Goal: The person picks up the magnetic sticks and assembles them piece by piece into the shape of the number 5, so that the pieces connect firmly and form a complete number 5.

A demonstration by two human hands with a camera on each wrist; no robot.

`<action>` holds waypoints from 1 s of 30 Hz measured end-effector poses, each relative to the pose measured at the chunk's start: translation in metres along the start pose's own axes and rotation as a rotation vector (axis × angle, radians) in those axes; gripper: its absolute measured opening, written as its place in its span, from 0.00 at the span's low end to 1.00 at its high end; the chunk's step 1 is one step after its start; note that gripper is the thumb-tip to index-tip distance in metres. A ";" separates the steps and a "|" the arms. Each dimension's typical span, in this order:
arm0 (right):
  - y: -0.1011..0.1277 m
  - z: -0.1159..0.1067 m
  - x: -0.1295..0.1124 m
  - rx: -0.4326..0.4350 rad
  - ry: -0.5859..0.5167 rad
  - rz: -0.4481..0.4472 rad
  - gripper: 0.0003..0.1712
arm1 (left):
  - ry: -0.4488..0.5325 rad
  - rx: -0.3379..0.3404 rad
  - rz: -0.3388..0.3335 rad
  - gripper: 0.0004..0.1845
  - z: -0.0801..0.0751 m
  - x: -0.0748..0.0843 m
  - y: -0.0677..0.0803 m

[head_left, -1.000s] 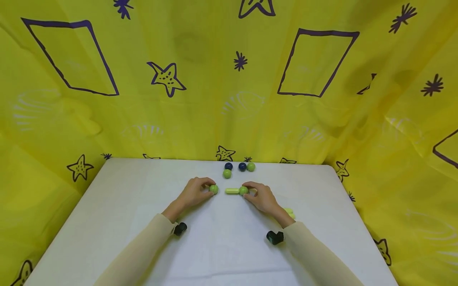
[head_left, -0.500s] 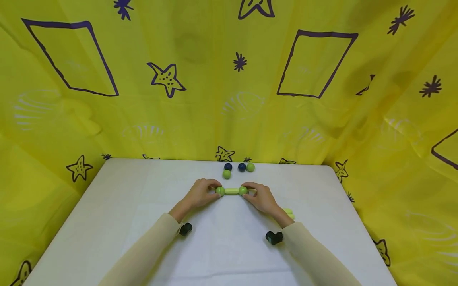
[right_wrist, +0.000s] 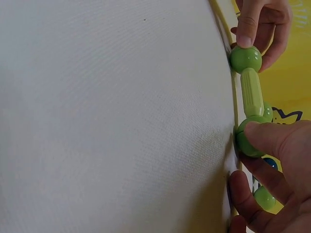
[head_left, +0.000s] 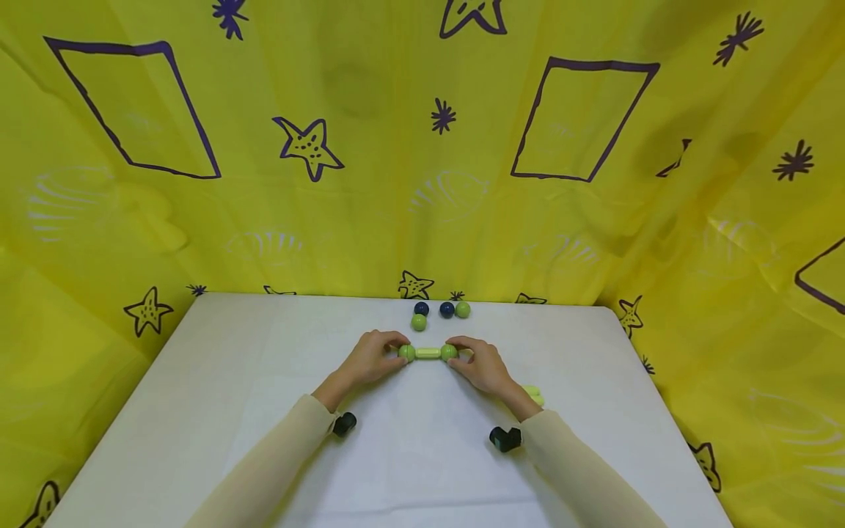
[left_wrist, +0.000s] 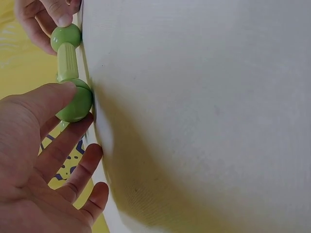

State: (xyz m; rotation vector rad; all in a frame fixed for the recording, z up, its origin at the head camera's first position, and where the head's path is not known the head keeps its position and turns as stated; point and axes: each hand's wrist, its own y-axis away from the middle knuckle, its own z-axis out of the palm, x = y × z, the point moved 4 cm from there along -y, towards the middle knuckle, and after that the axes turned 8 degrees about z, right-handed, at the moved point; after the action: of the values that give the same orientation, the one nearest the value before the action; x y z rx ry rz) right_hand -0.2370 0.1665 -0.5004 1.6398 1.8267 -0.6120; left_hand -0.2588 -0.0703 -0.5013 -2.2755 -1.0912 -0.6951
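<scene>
Left hand: the left hand [head_left: 370, 358] is pinching the left green ball [head_left: 406, 353] between thumb and fingertips.
Right hand: the right hand [head_left: 480, 363] is pinching the right green ball [head_left: 449, 352] the same way.
Piece between: the pale green rod [head_left: 428, 353] is lying on the white table [head_left: 198, 381], touching both balls.
Long axis: running left to right, straight from one hand to the other.
Nearness: each hand is sitting at its own end, neither nearer.
Farther out: loose balls [head_left: 419, 321] are resting just beyond, toward the far edge.

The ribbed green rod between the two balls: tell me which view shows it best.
The right wrist view: the rod is close, its ribs clear. The left wrist view shows it smaller, at the picture's edge; the head view shows it tiny between both hands.
</scene>
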 end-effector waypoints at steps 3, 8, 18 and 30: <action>-0.001 0.001 -0.001 -0.003 0.003 -0.005 0.22 | -0.002 -0.002 -0.001 0.15 -0.001 0.000 -0.001; -0.005 0.002 -0.003 -0.004 -0.001 -0.006 0.22 | -0.029 -0.005 0.000 0.15 -0.002 -0.002 -0.002; -0.016 0.009 -0.010 0.006 -0.003 -0.019 0.21 | -0.085 0.035 -0.016 0.15 -0.006 -0.012 -0.003; -0.029 0.012 -0.014 0.039 -0.015 -0.005 0.21 | -0.097 0.068 -0.005 0.14 -0.013 -0.019 -0.009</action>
State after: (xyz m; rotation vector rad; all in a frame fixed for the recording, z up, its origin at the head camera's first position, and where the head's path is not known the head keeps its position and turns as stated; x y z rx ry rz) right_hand -0.2628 0.1440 -0.5006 1.6525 1.8193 -0.6642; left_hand -0.2792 -0.0838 -0.5020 -2.2700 -1.1480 -0.5459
